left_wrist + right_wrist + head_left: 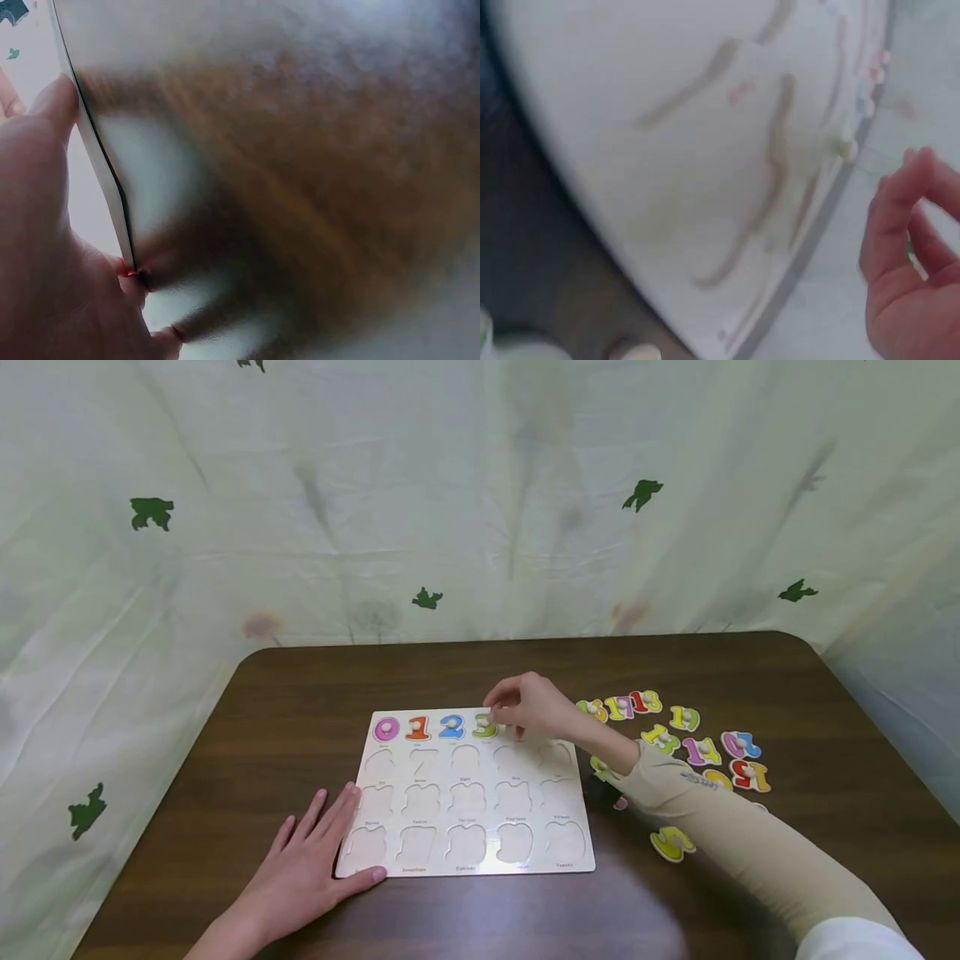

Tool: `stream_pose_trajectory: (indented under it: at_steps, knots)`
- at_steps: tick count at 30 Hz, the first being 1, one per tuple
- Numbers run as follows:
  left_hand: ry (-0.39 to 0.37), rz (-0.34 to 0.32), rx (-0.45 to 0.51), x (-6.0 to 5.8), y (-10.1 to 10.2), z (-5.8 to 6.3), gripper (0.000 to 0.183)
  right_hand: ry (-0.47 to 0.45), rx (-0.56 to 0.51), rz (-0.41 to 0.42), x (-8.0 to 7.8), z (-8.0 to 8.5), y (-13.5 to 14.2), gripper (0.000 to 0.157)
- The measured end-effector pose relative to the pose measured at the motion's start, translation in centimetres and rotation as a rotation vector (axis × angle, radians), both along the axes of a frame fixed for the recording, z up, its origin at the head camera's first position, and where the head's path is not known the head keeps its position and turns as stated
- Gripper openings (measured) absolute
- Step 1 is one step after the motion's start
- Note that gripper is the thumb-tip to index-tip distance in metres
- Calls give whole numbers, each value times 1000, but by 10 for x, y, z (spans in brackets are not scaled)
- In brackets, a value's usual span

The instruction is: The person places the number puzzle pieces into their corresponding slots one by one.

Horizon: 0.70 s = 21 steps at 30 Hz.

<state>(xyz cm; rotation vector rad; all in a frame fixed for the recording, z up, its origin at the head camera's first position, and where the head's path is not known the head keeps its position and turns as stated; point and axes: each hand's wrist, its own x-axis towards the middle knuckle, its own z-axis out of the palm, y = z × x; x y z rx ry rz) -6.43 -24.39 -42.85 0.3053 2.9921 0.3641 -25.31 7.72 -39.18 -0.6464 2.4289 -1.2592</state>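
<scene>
A white number puzzle board lies on the brown table, its lower slots unfilled. Along its top row sit a pink 0, an orange 1, a blue 2 and a green 3, each with a knob. My left hand rests at the board's left edge, fingers spread and thumb on the lower left corner. Just beside the 3, my right hand hovers with bent fingers. In the right wrist view its fingertips are apart from the 3's knob.
Right of the board, several loose number pieces lie scattered, some partly hidden by my right forearm. A yellow-green piece lies nearer the front. Behind the table hangs a pale curtain with green leaf shapes.
</scene>
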Motion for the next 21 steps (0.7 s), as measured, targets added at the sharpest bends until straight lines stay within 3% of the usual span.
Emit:
stream_pose_trajectory:
  at_steps: [7, 15, 21]
  knots:
    - [-1, -3, 15, 1, 1, 2, 111, 24, -107, 45, 10, 20, 24, 21]
    - [-8, -6, 21, 0, -1, 0, 111, 48, -77, 72, 30, 38, 60, 18]
    - [-1, -10, 25, 0, -2, 0, 111, 73, -54, 43, 44, 49, 88, 16]
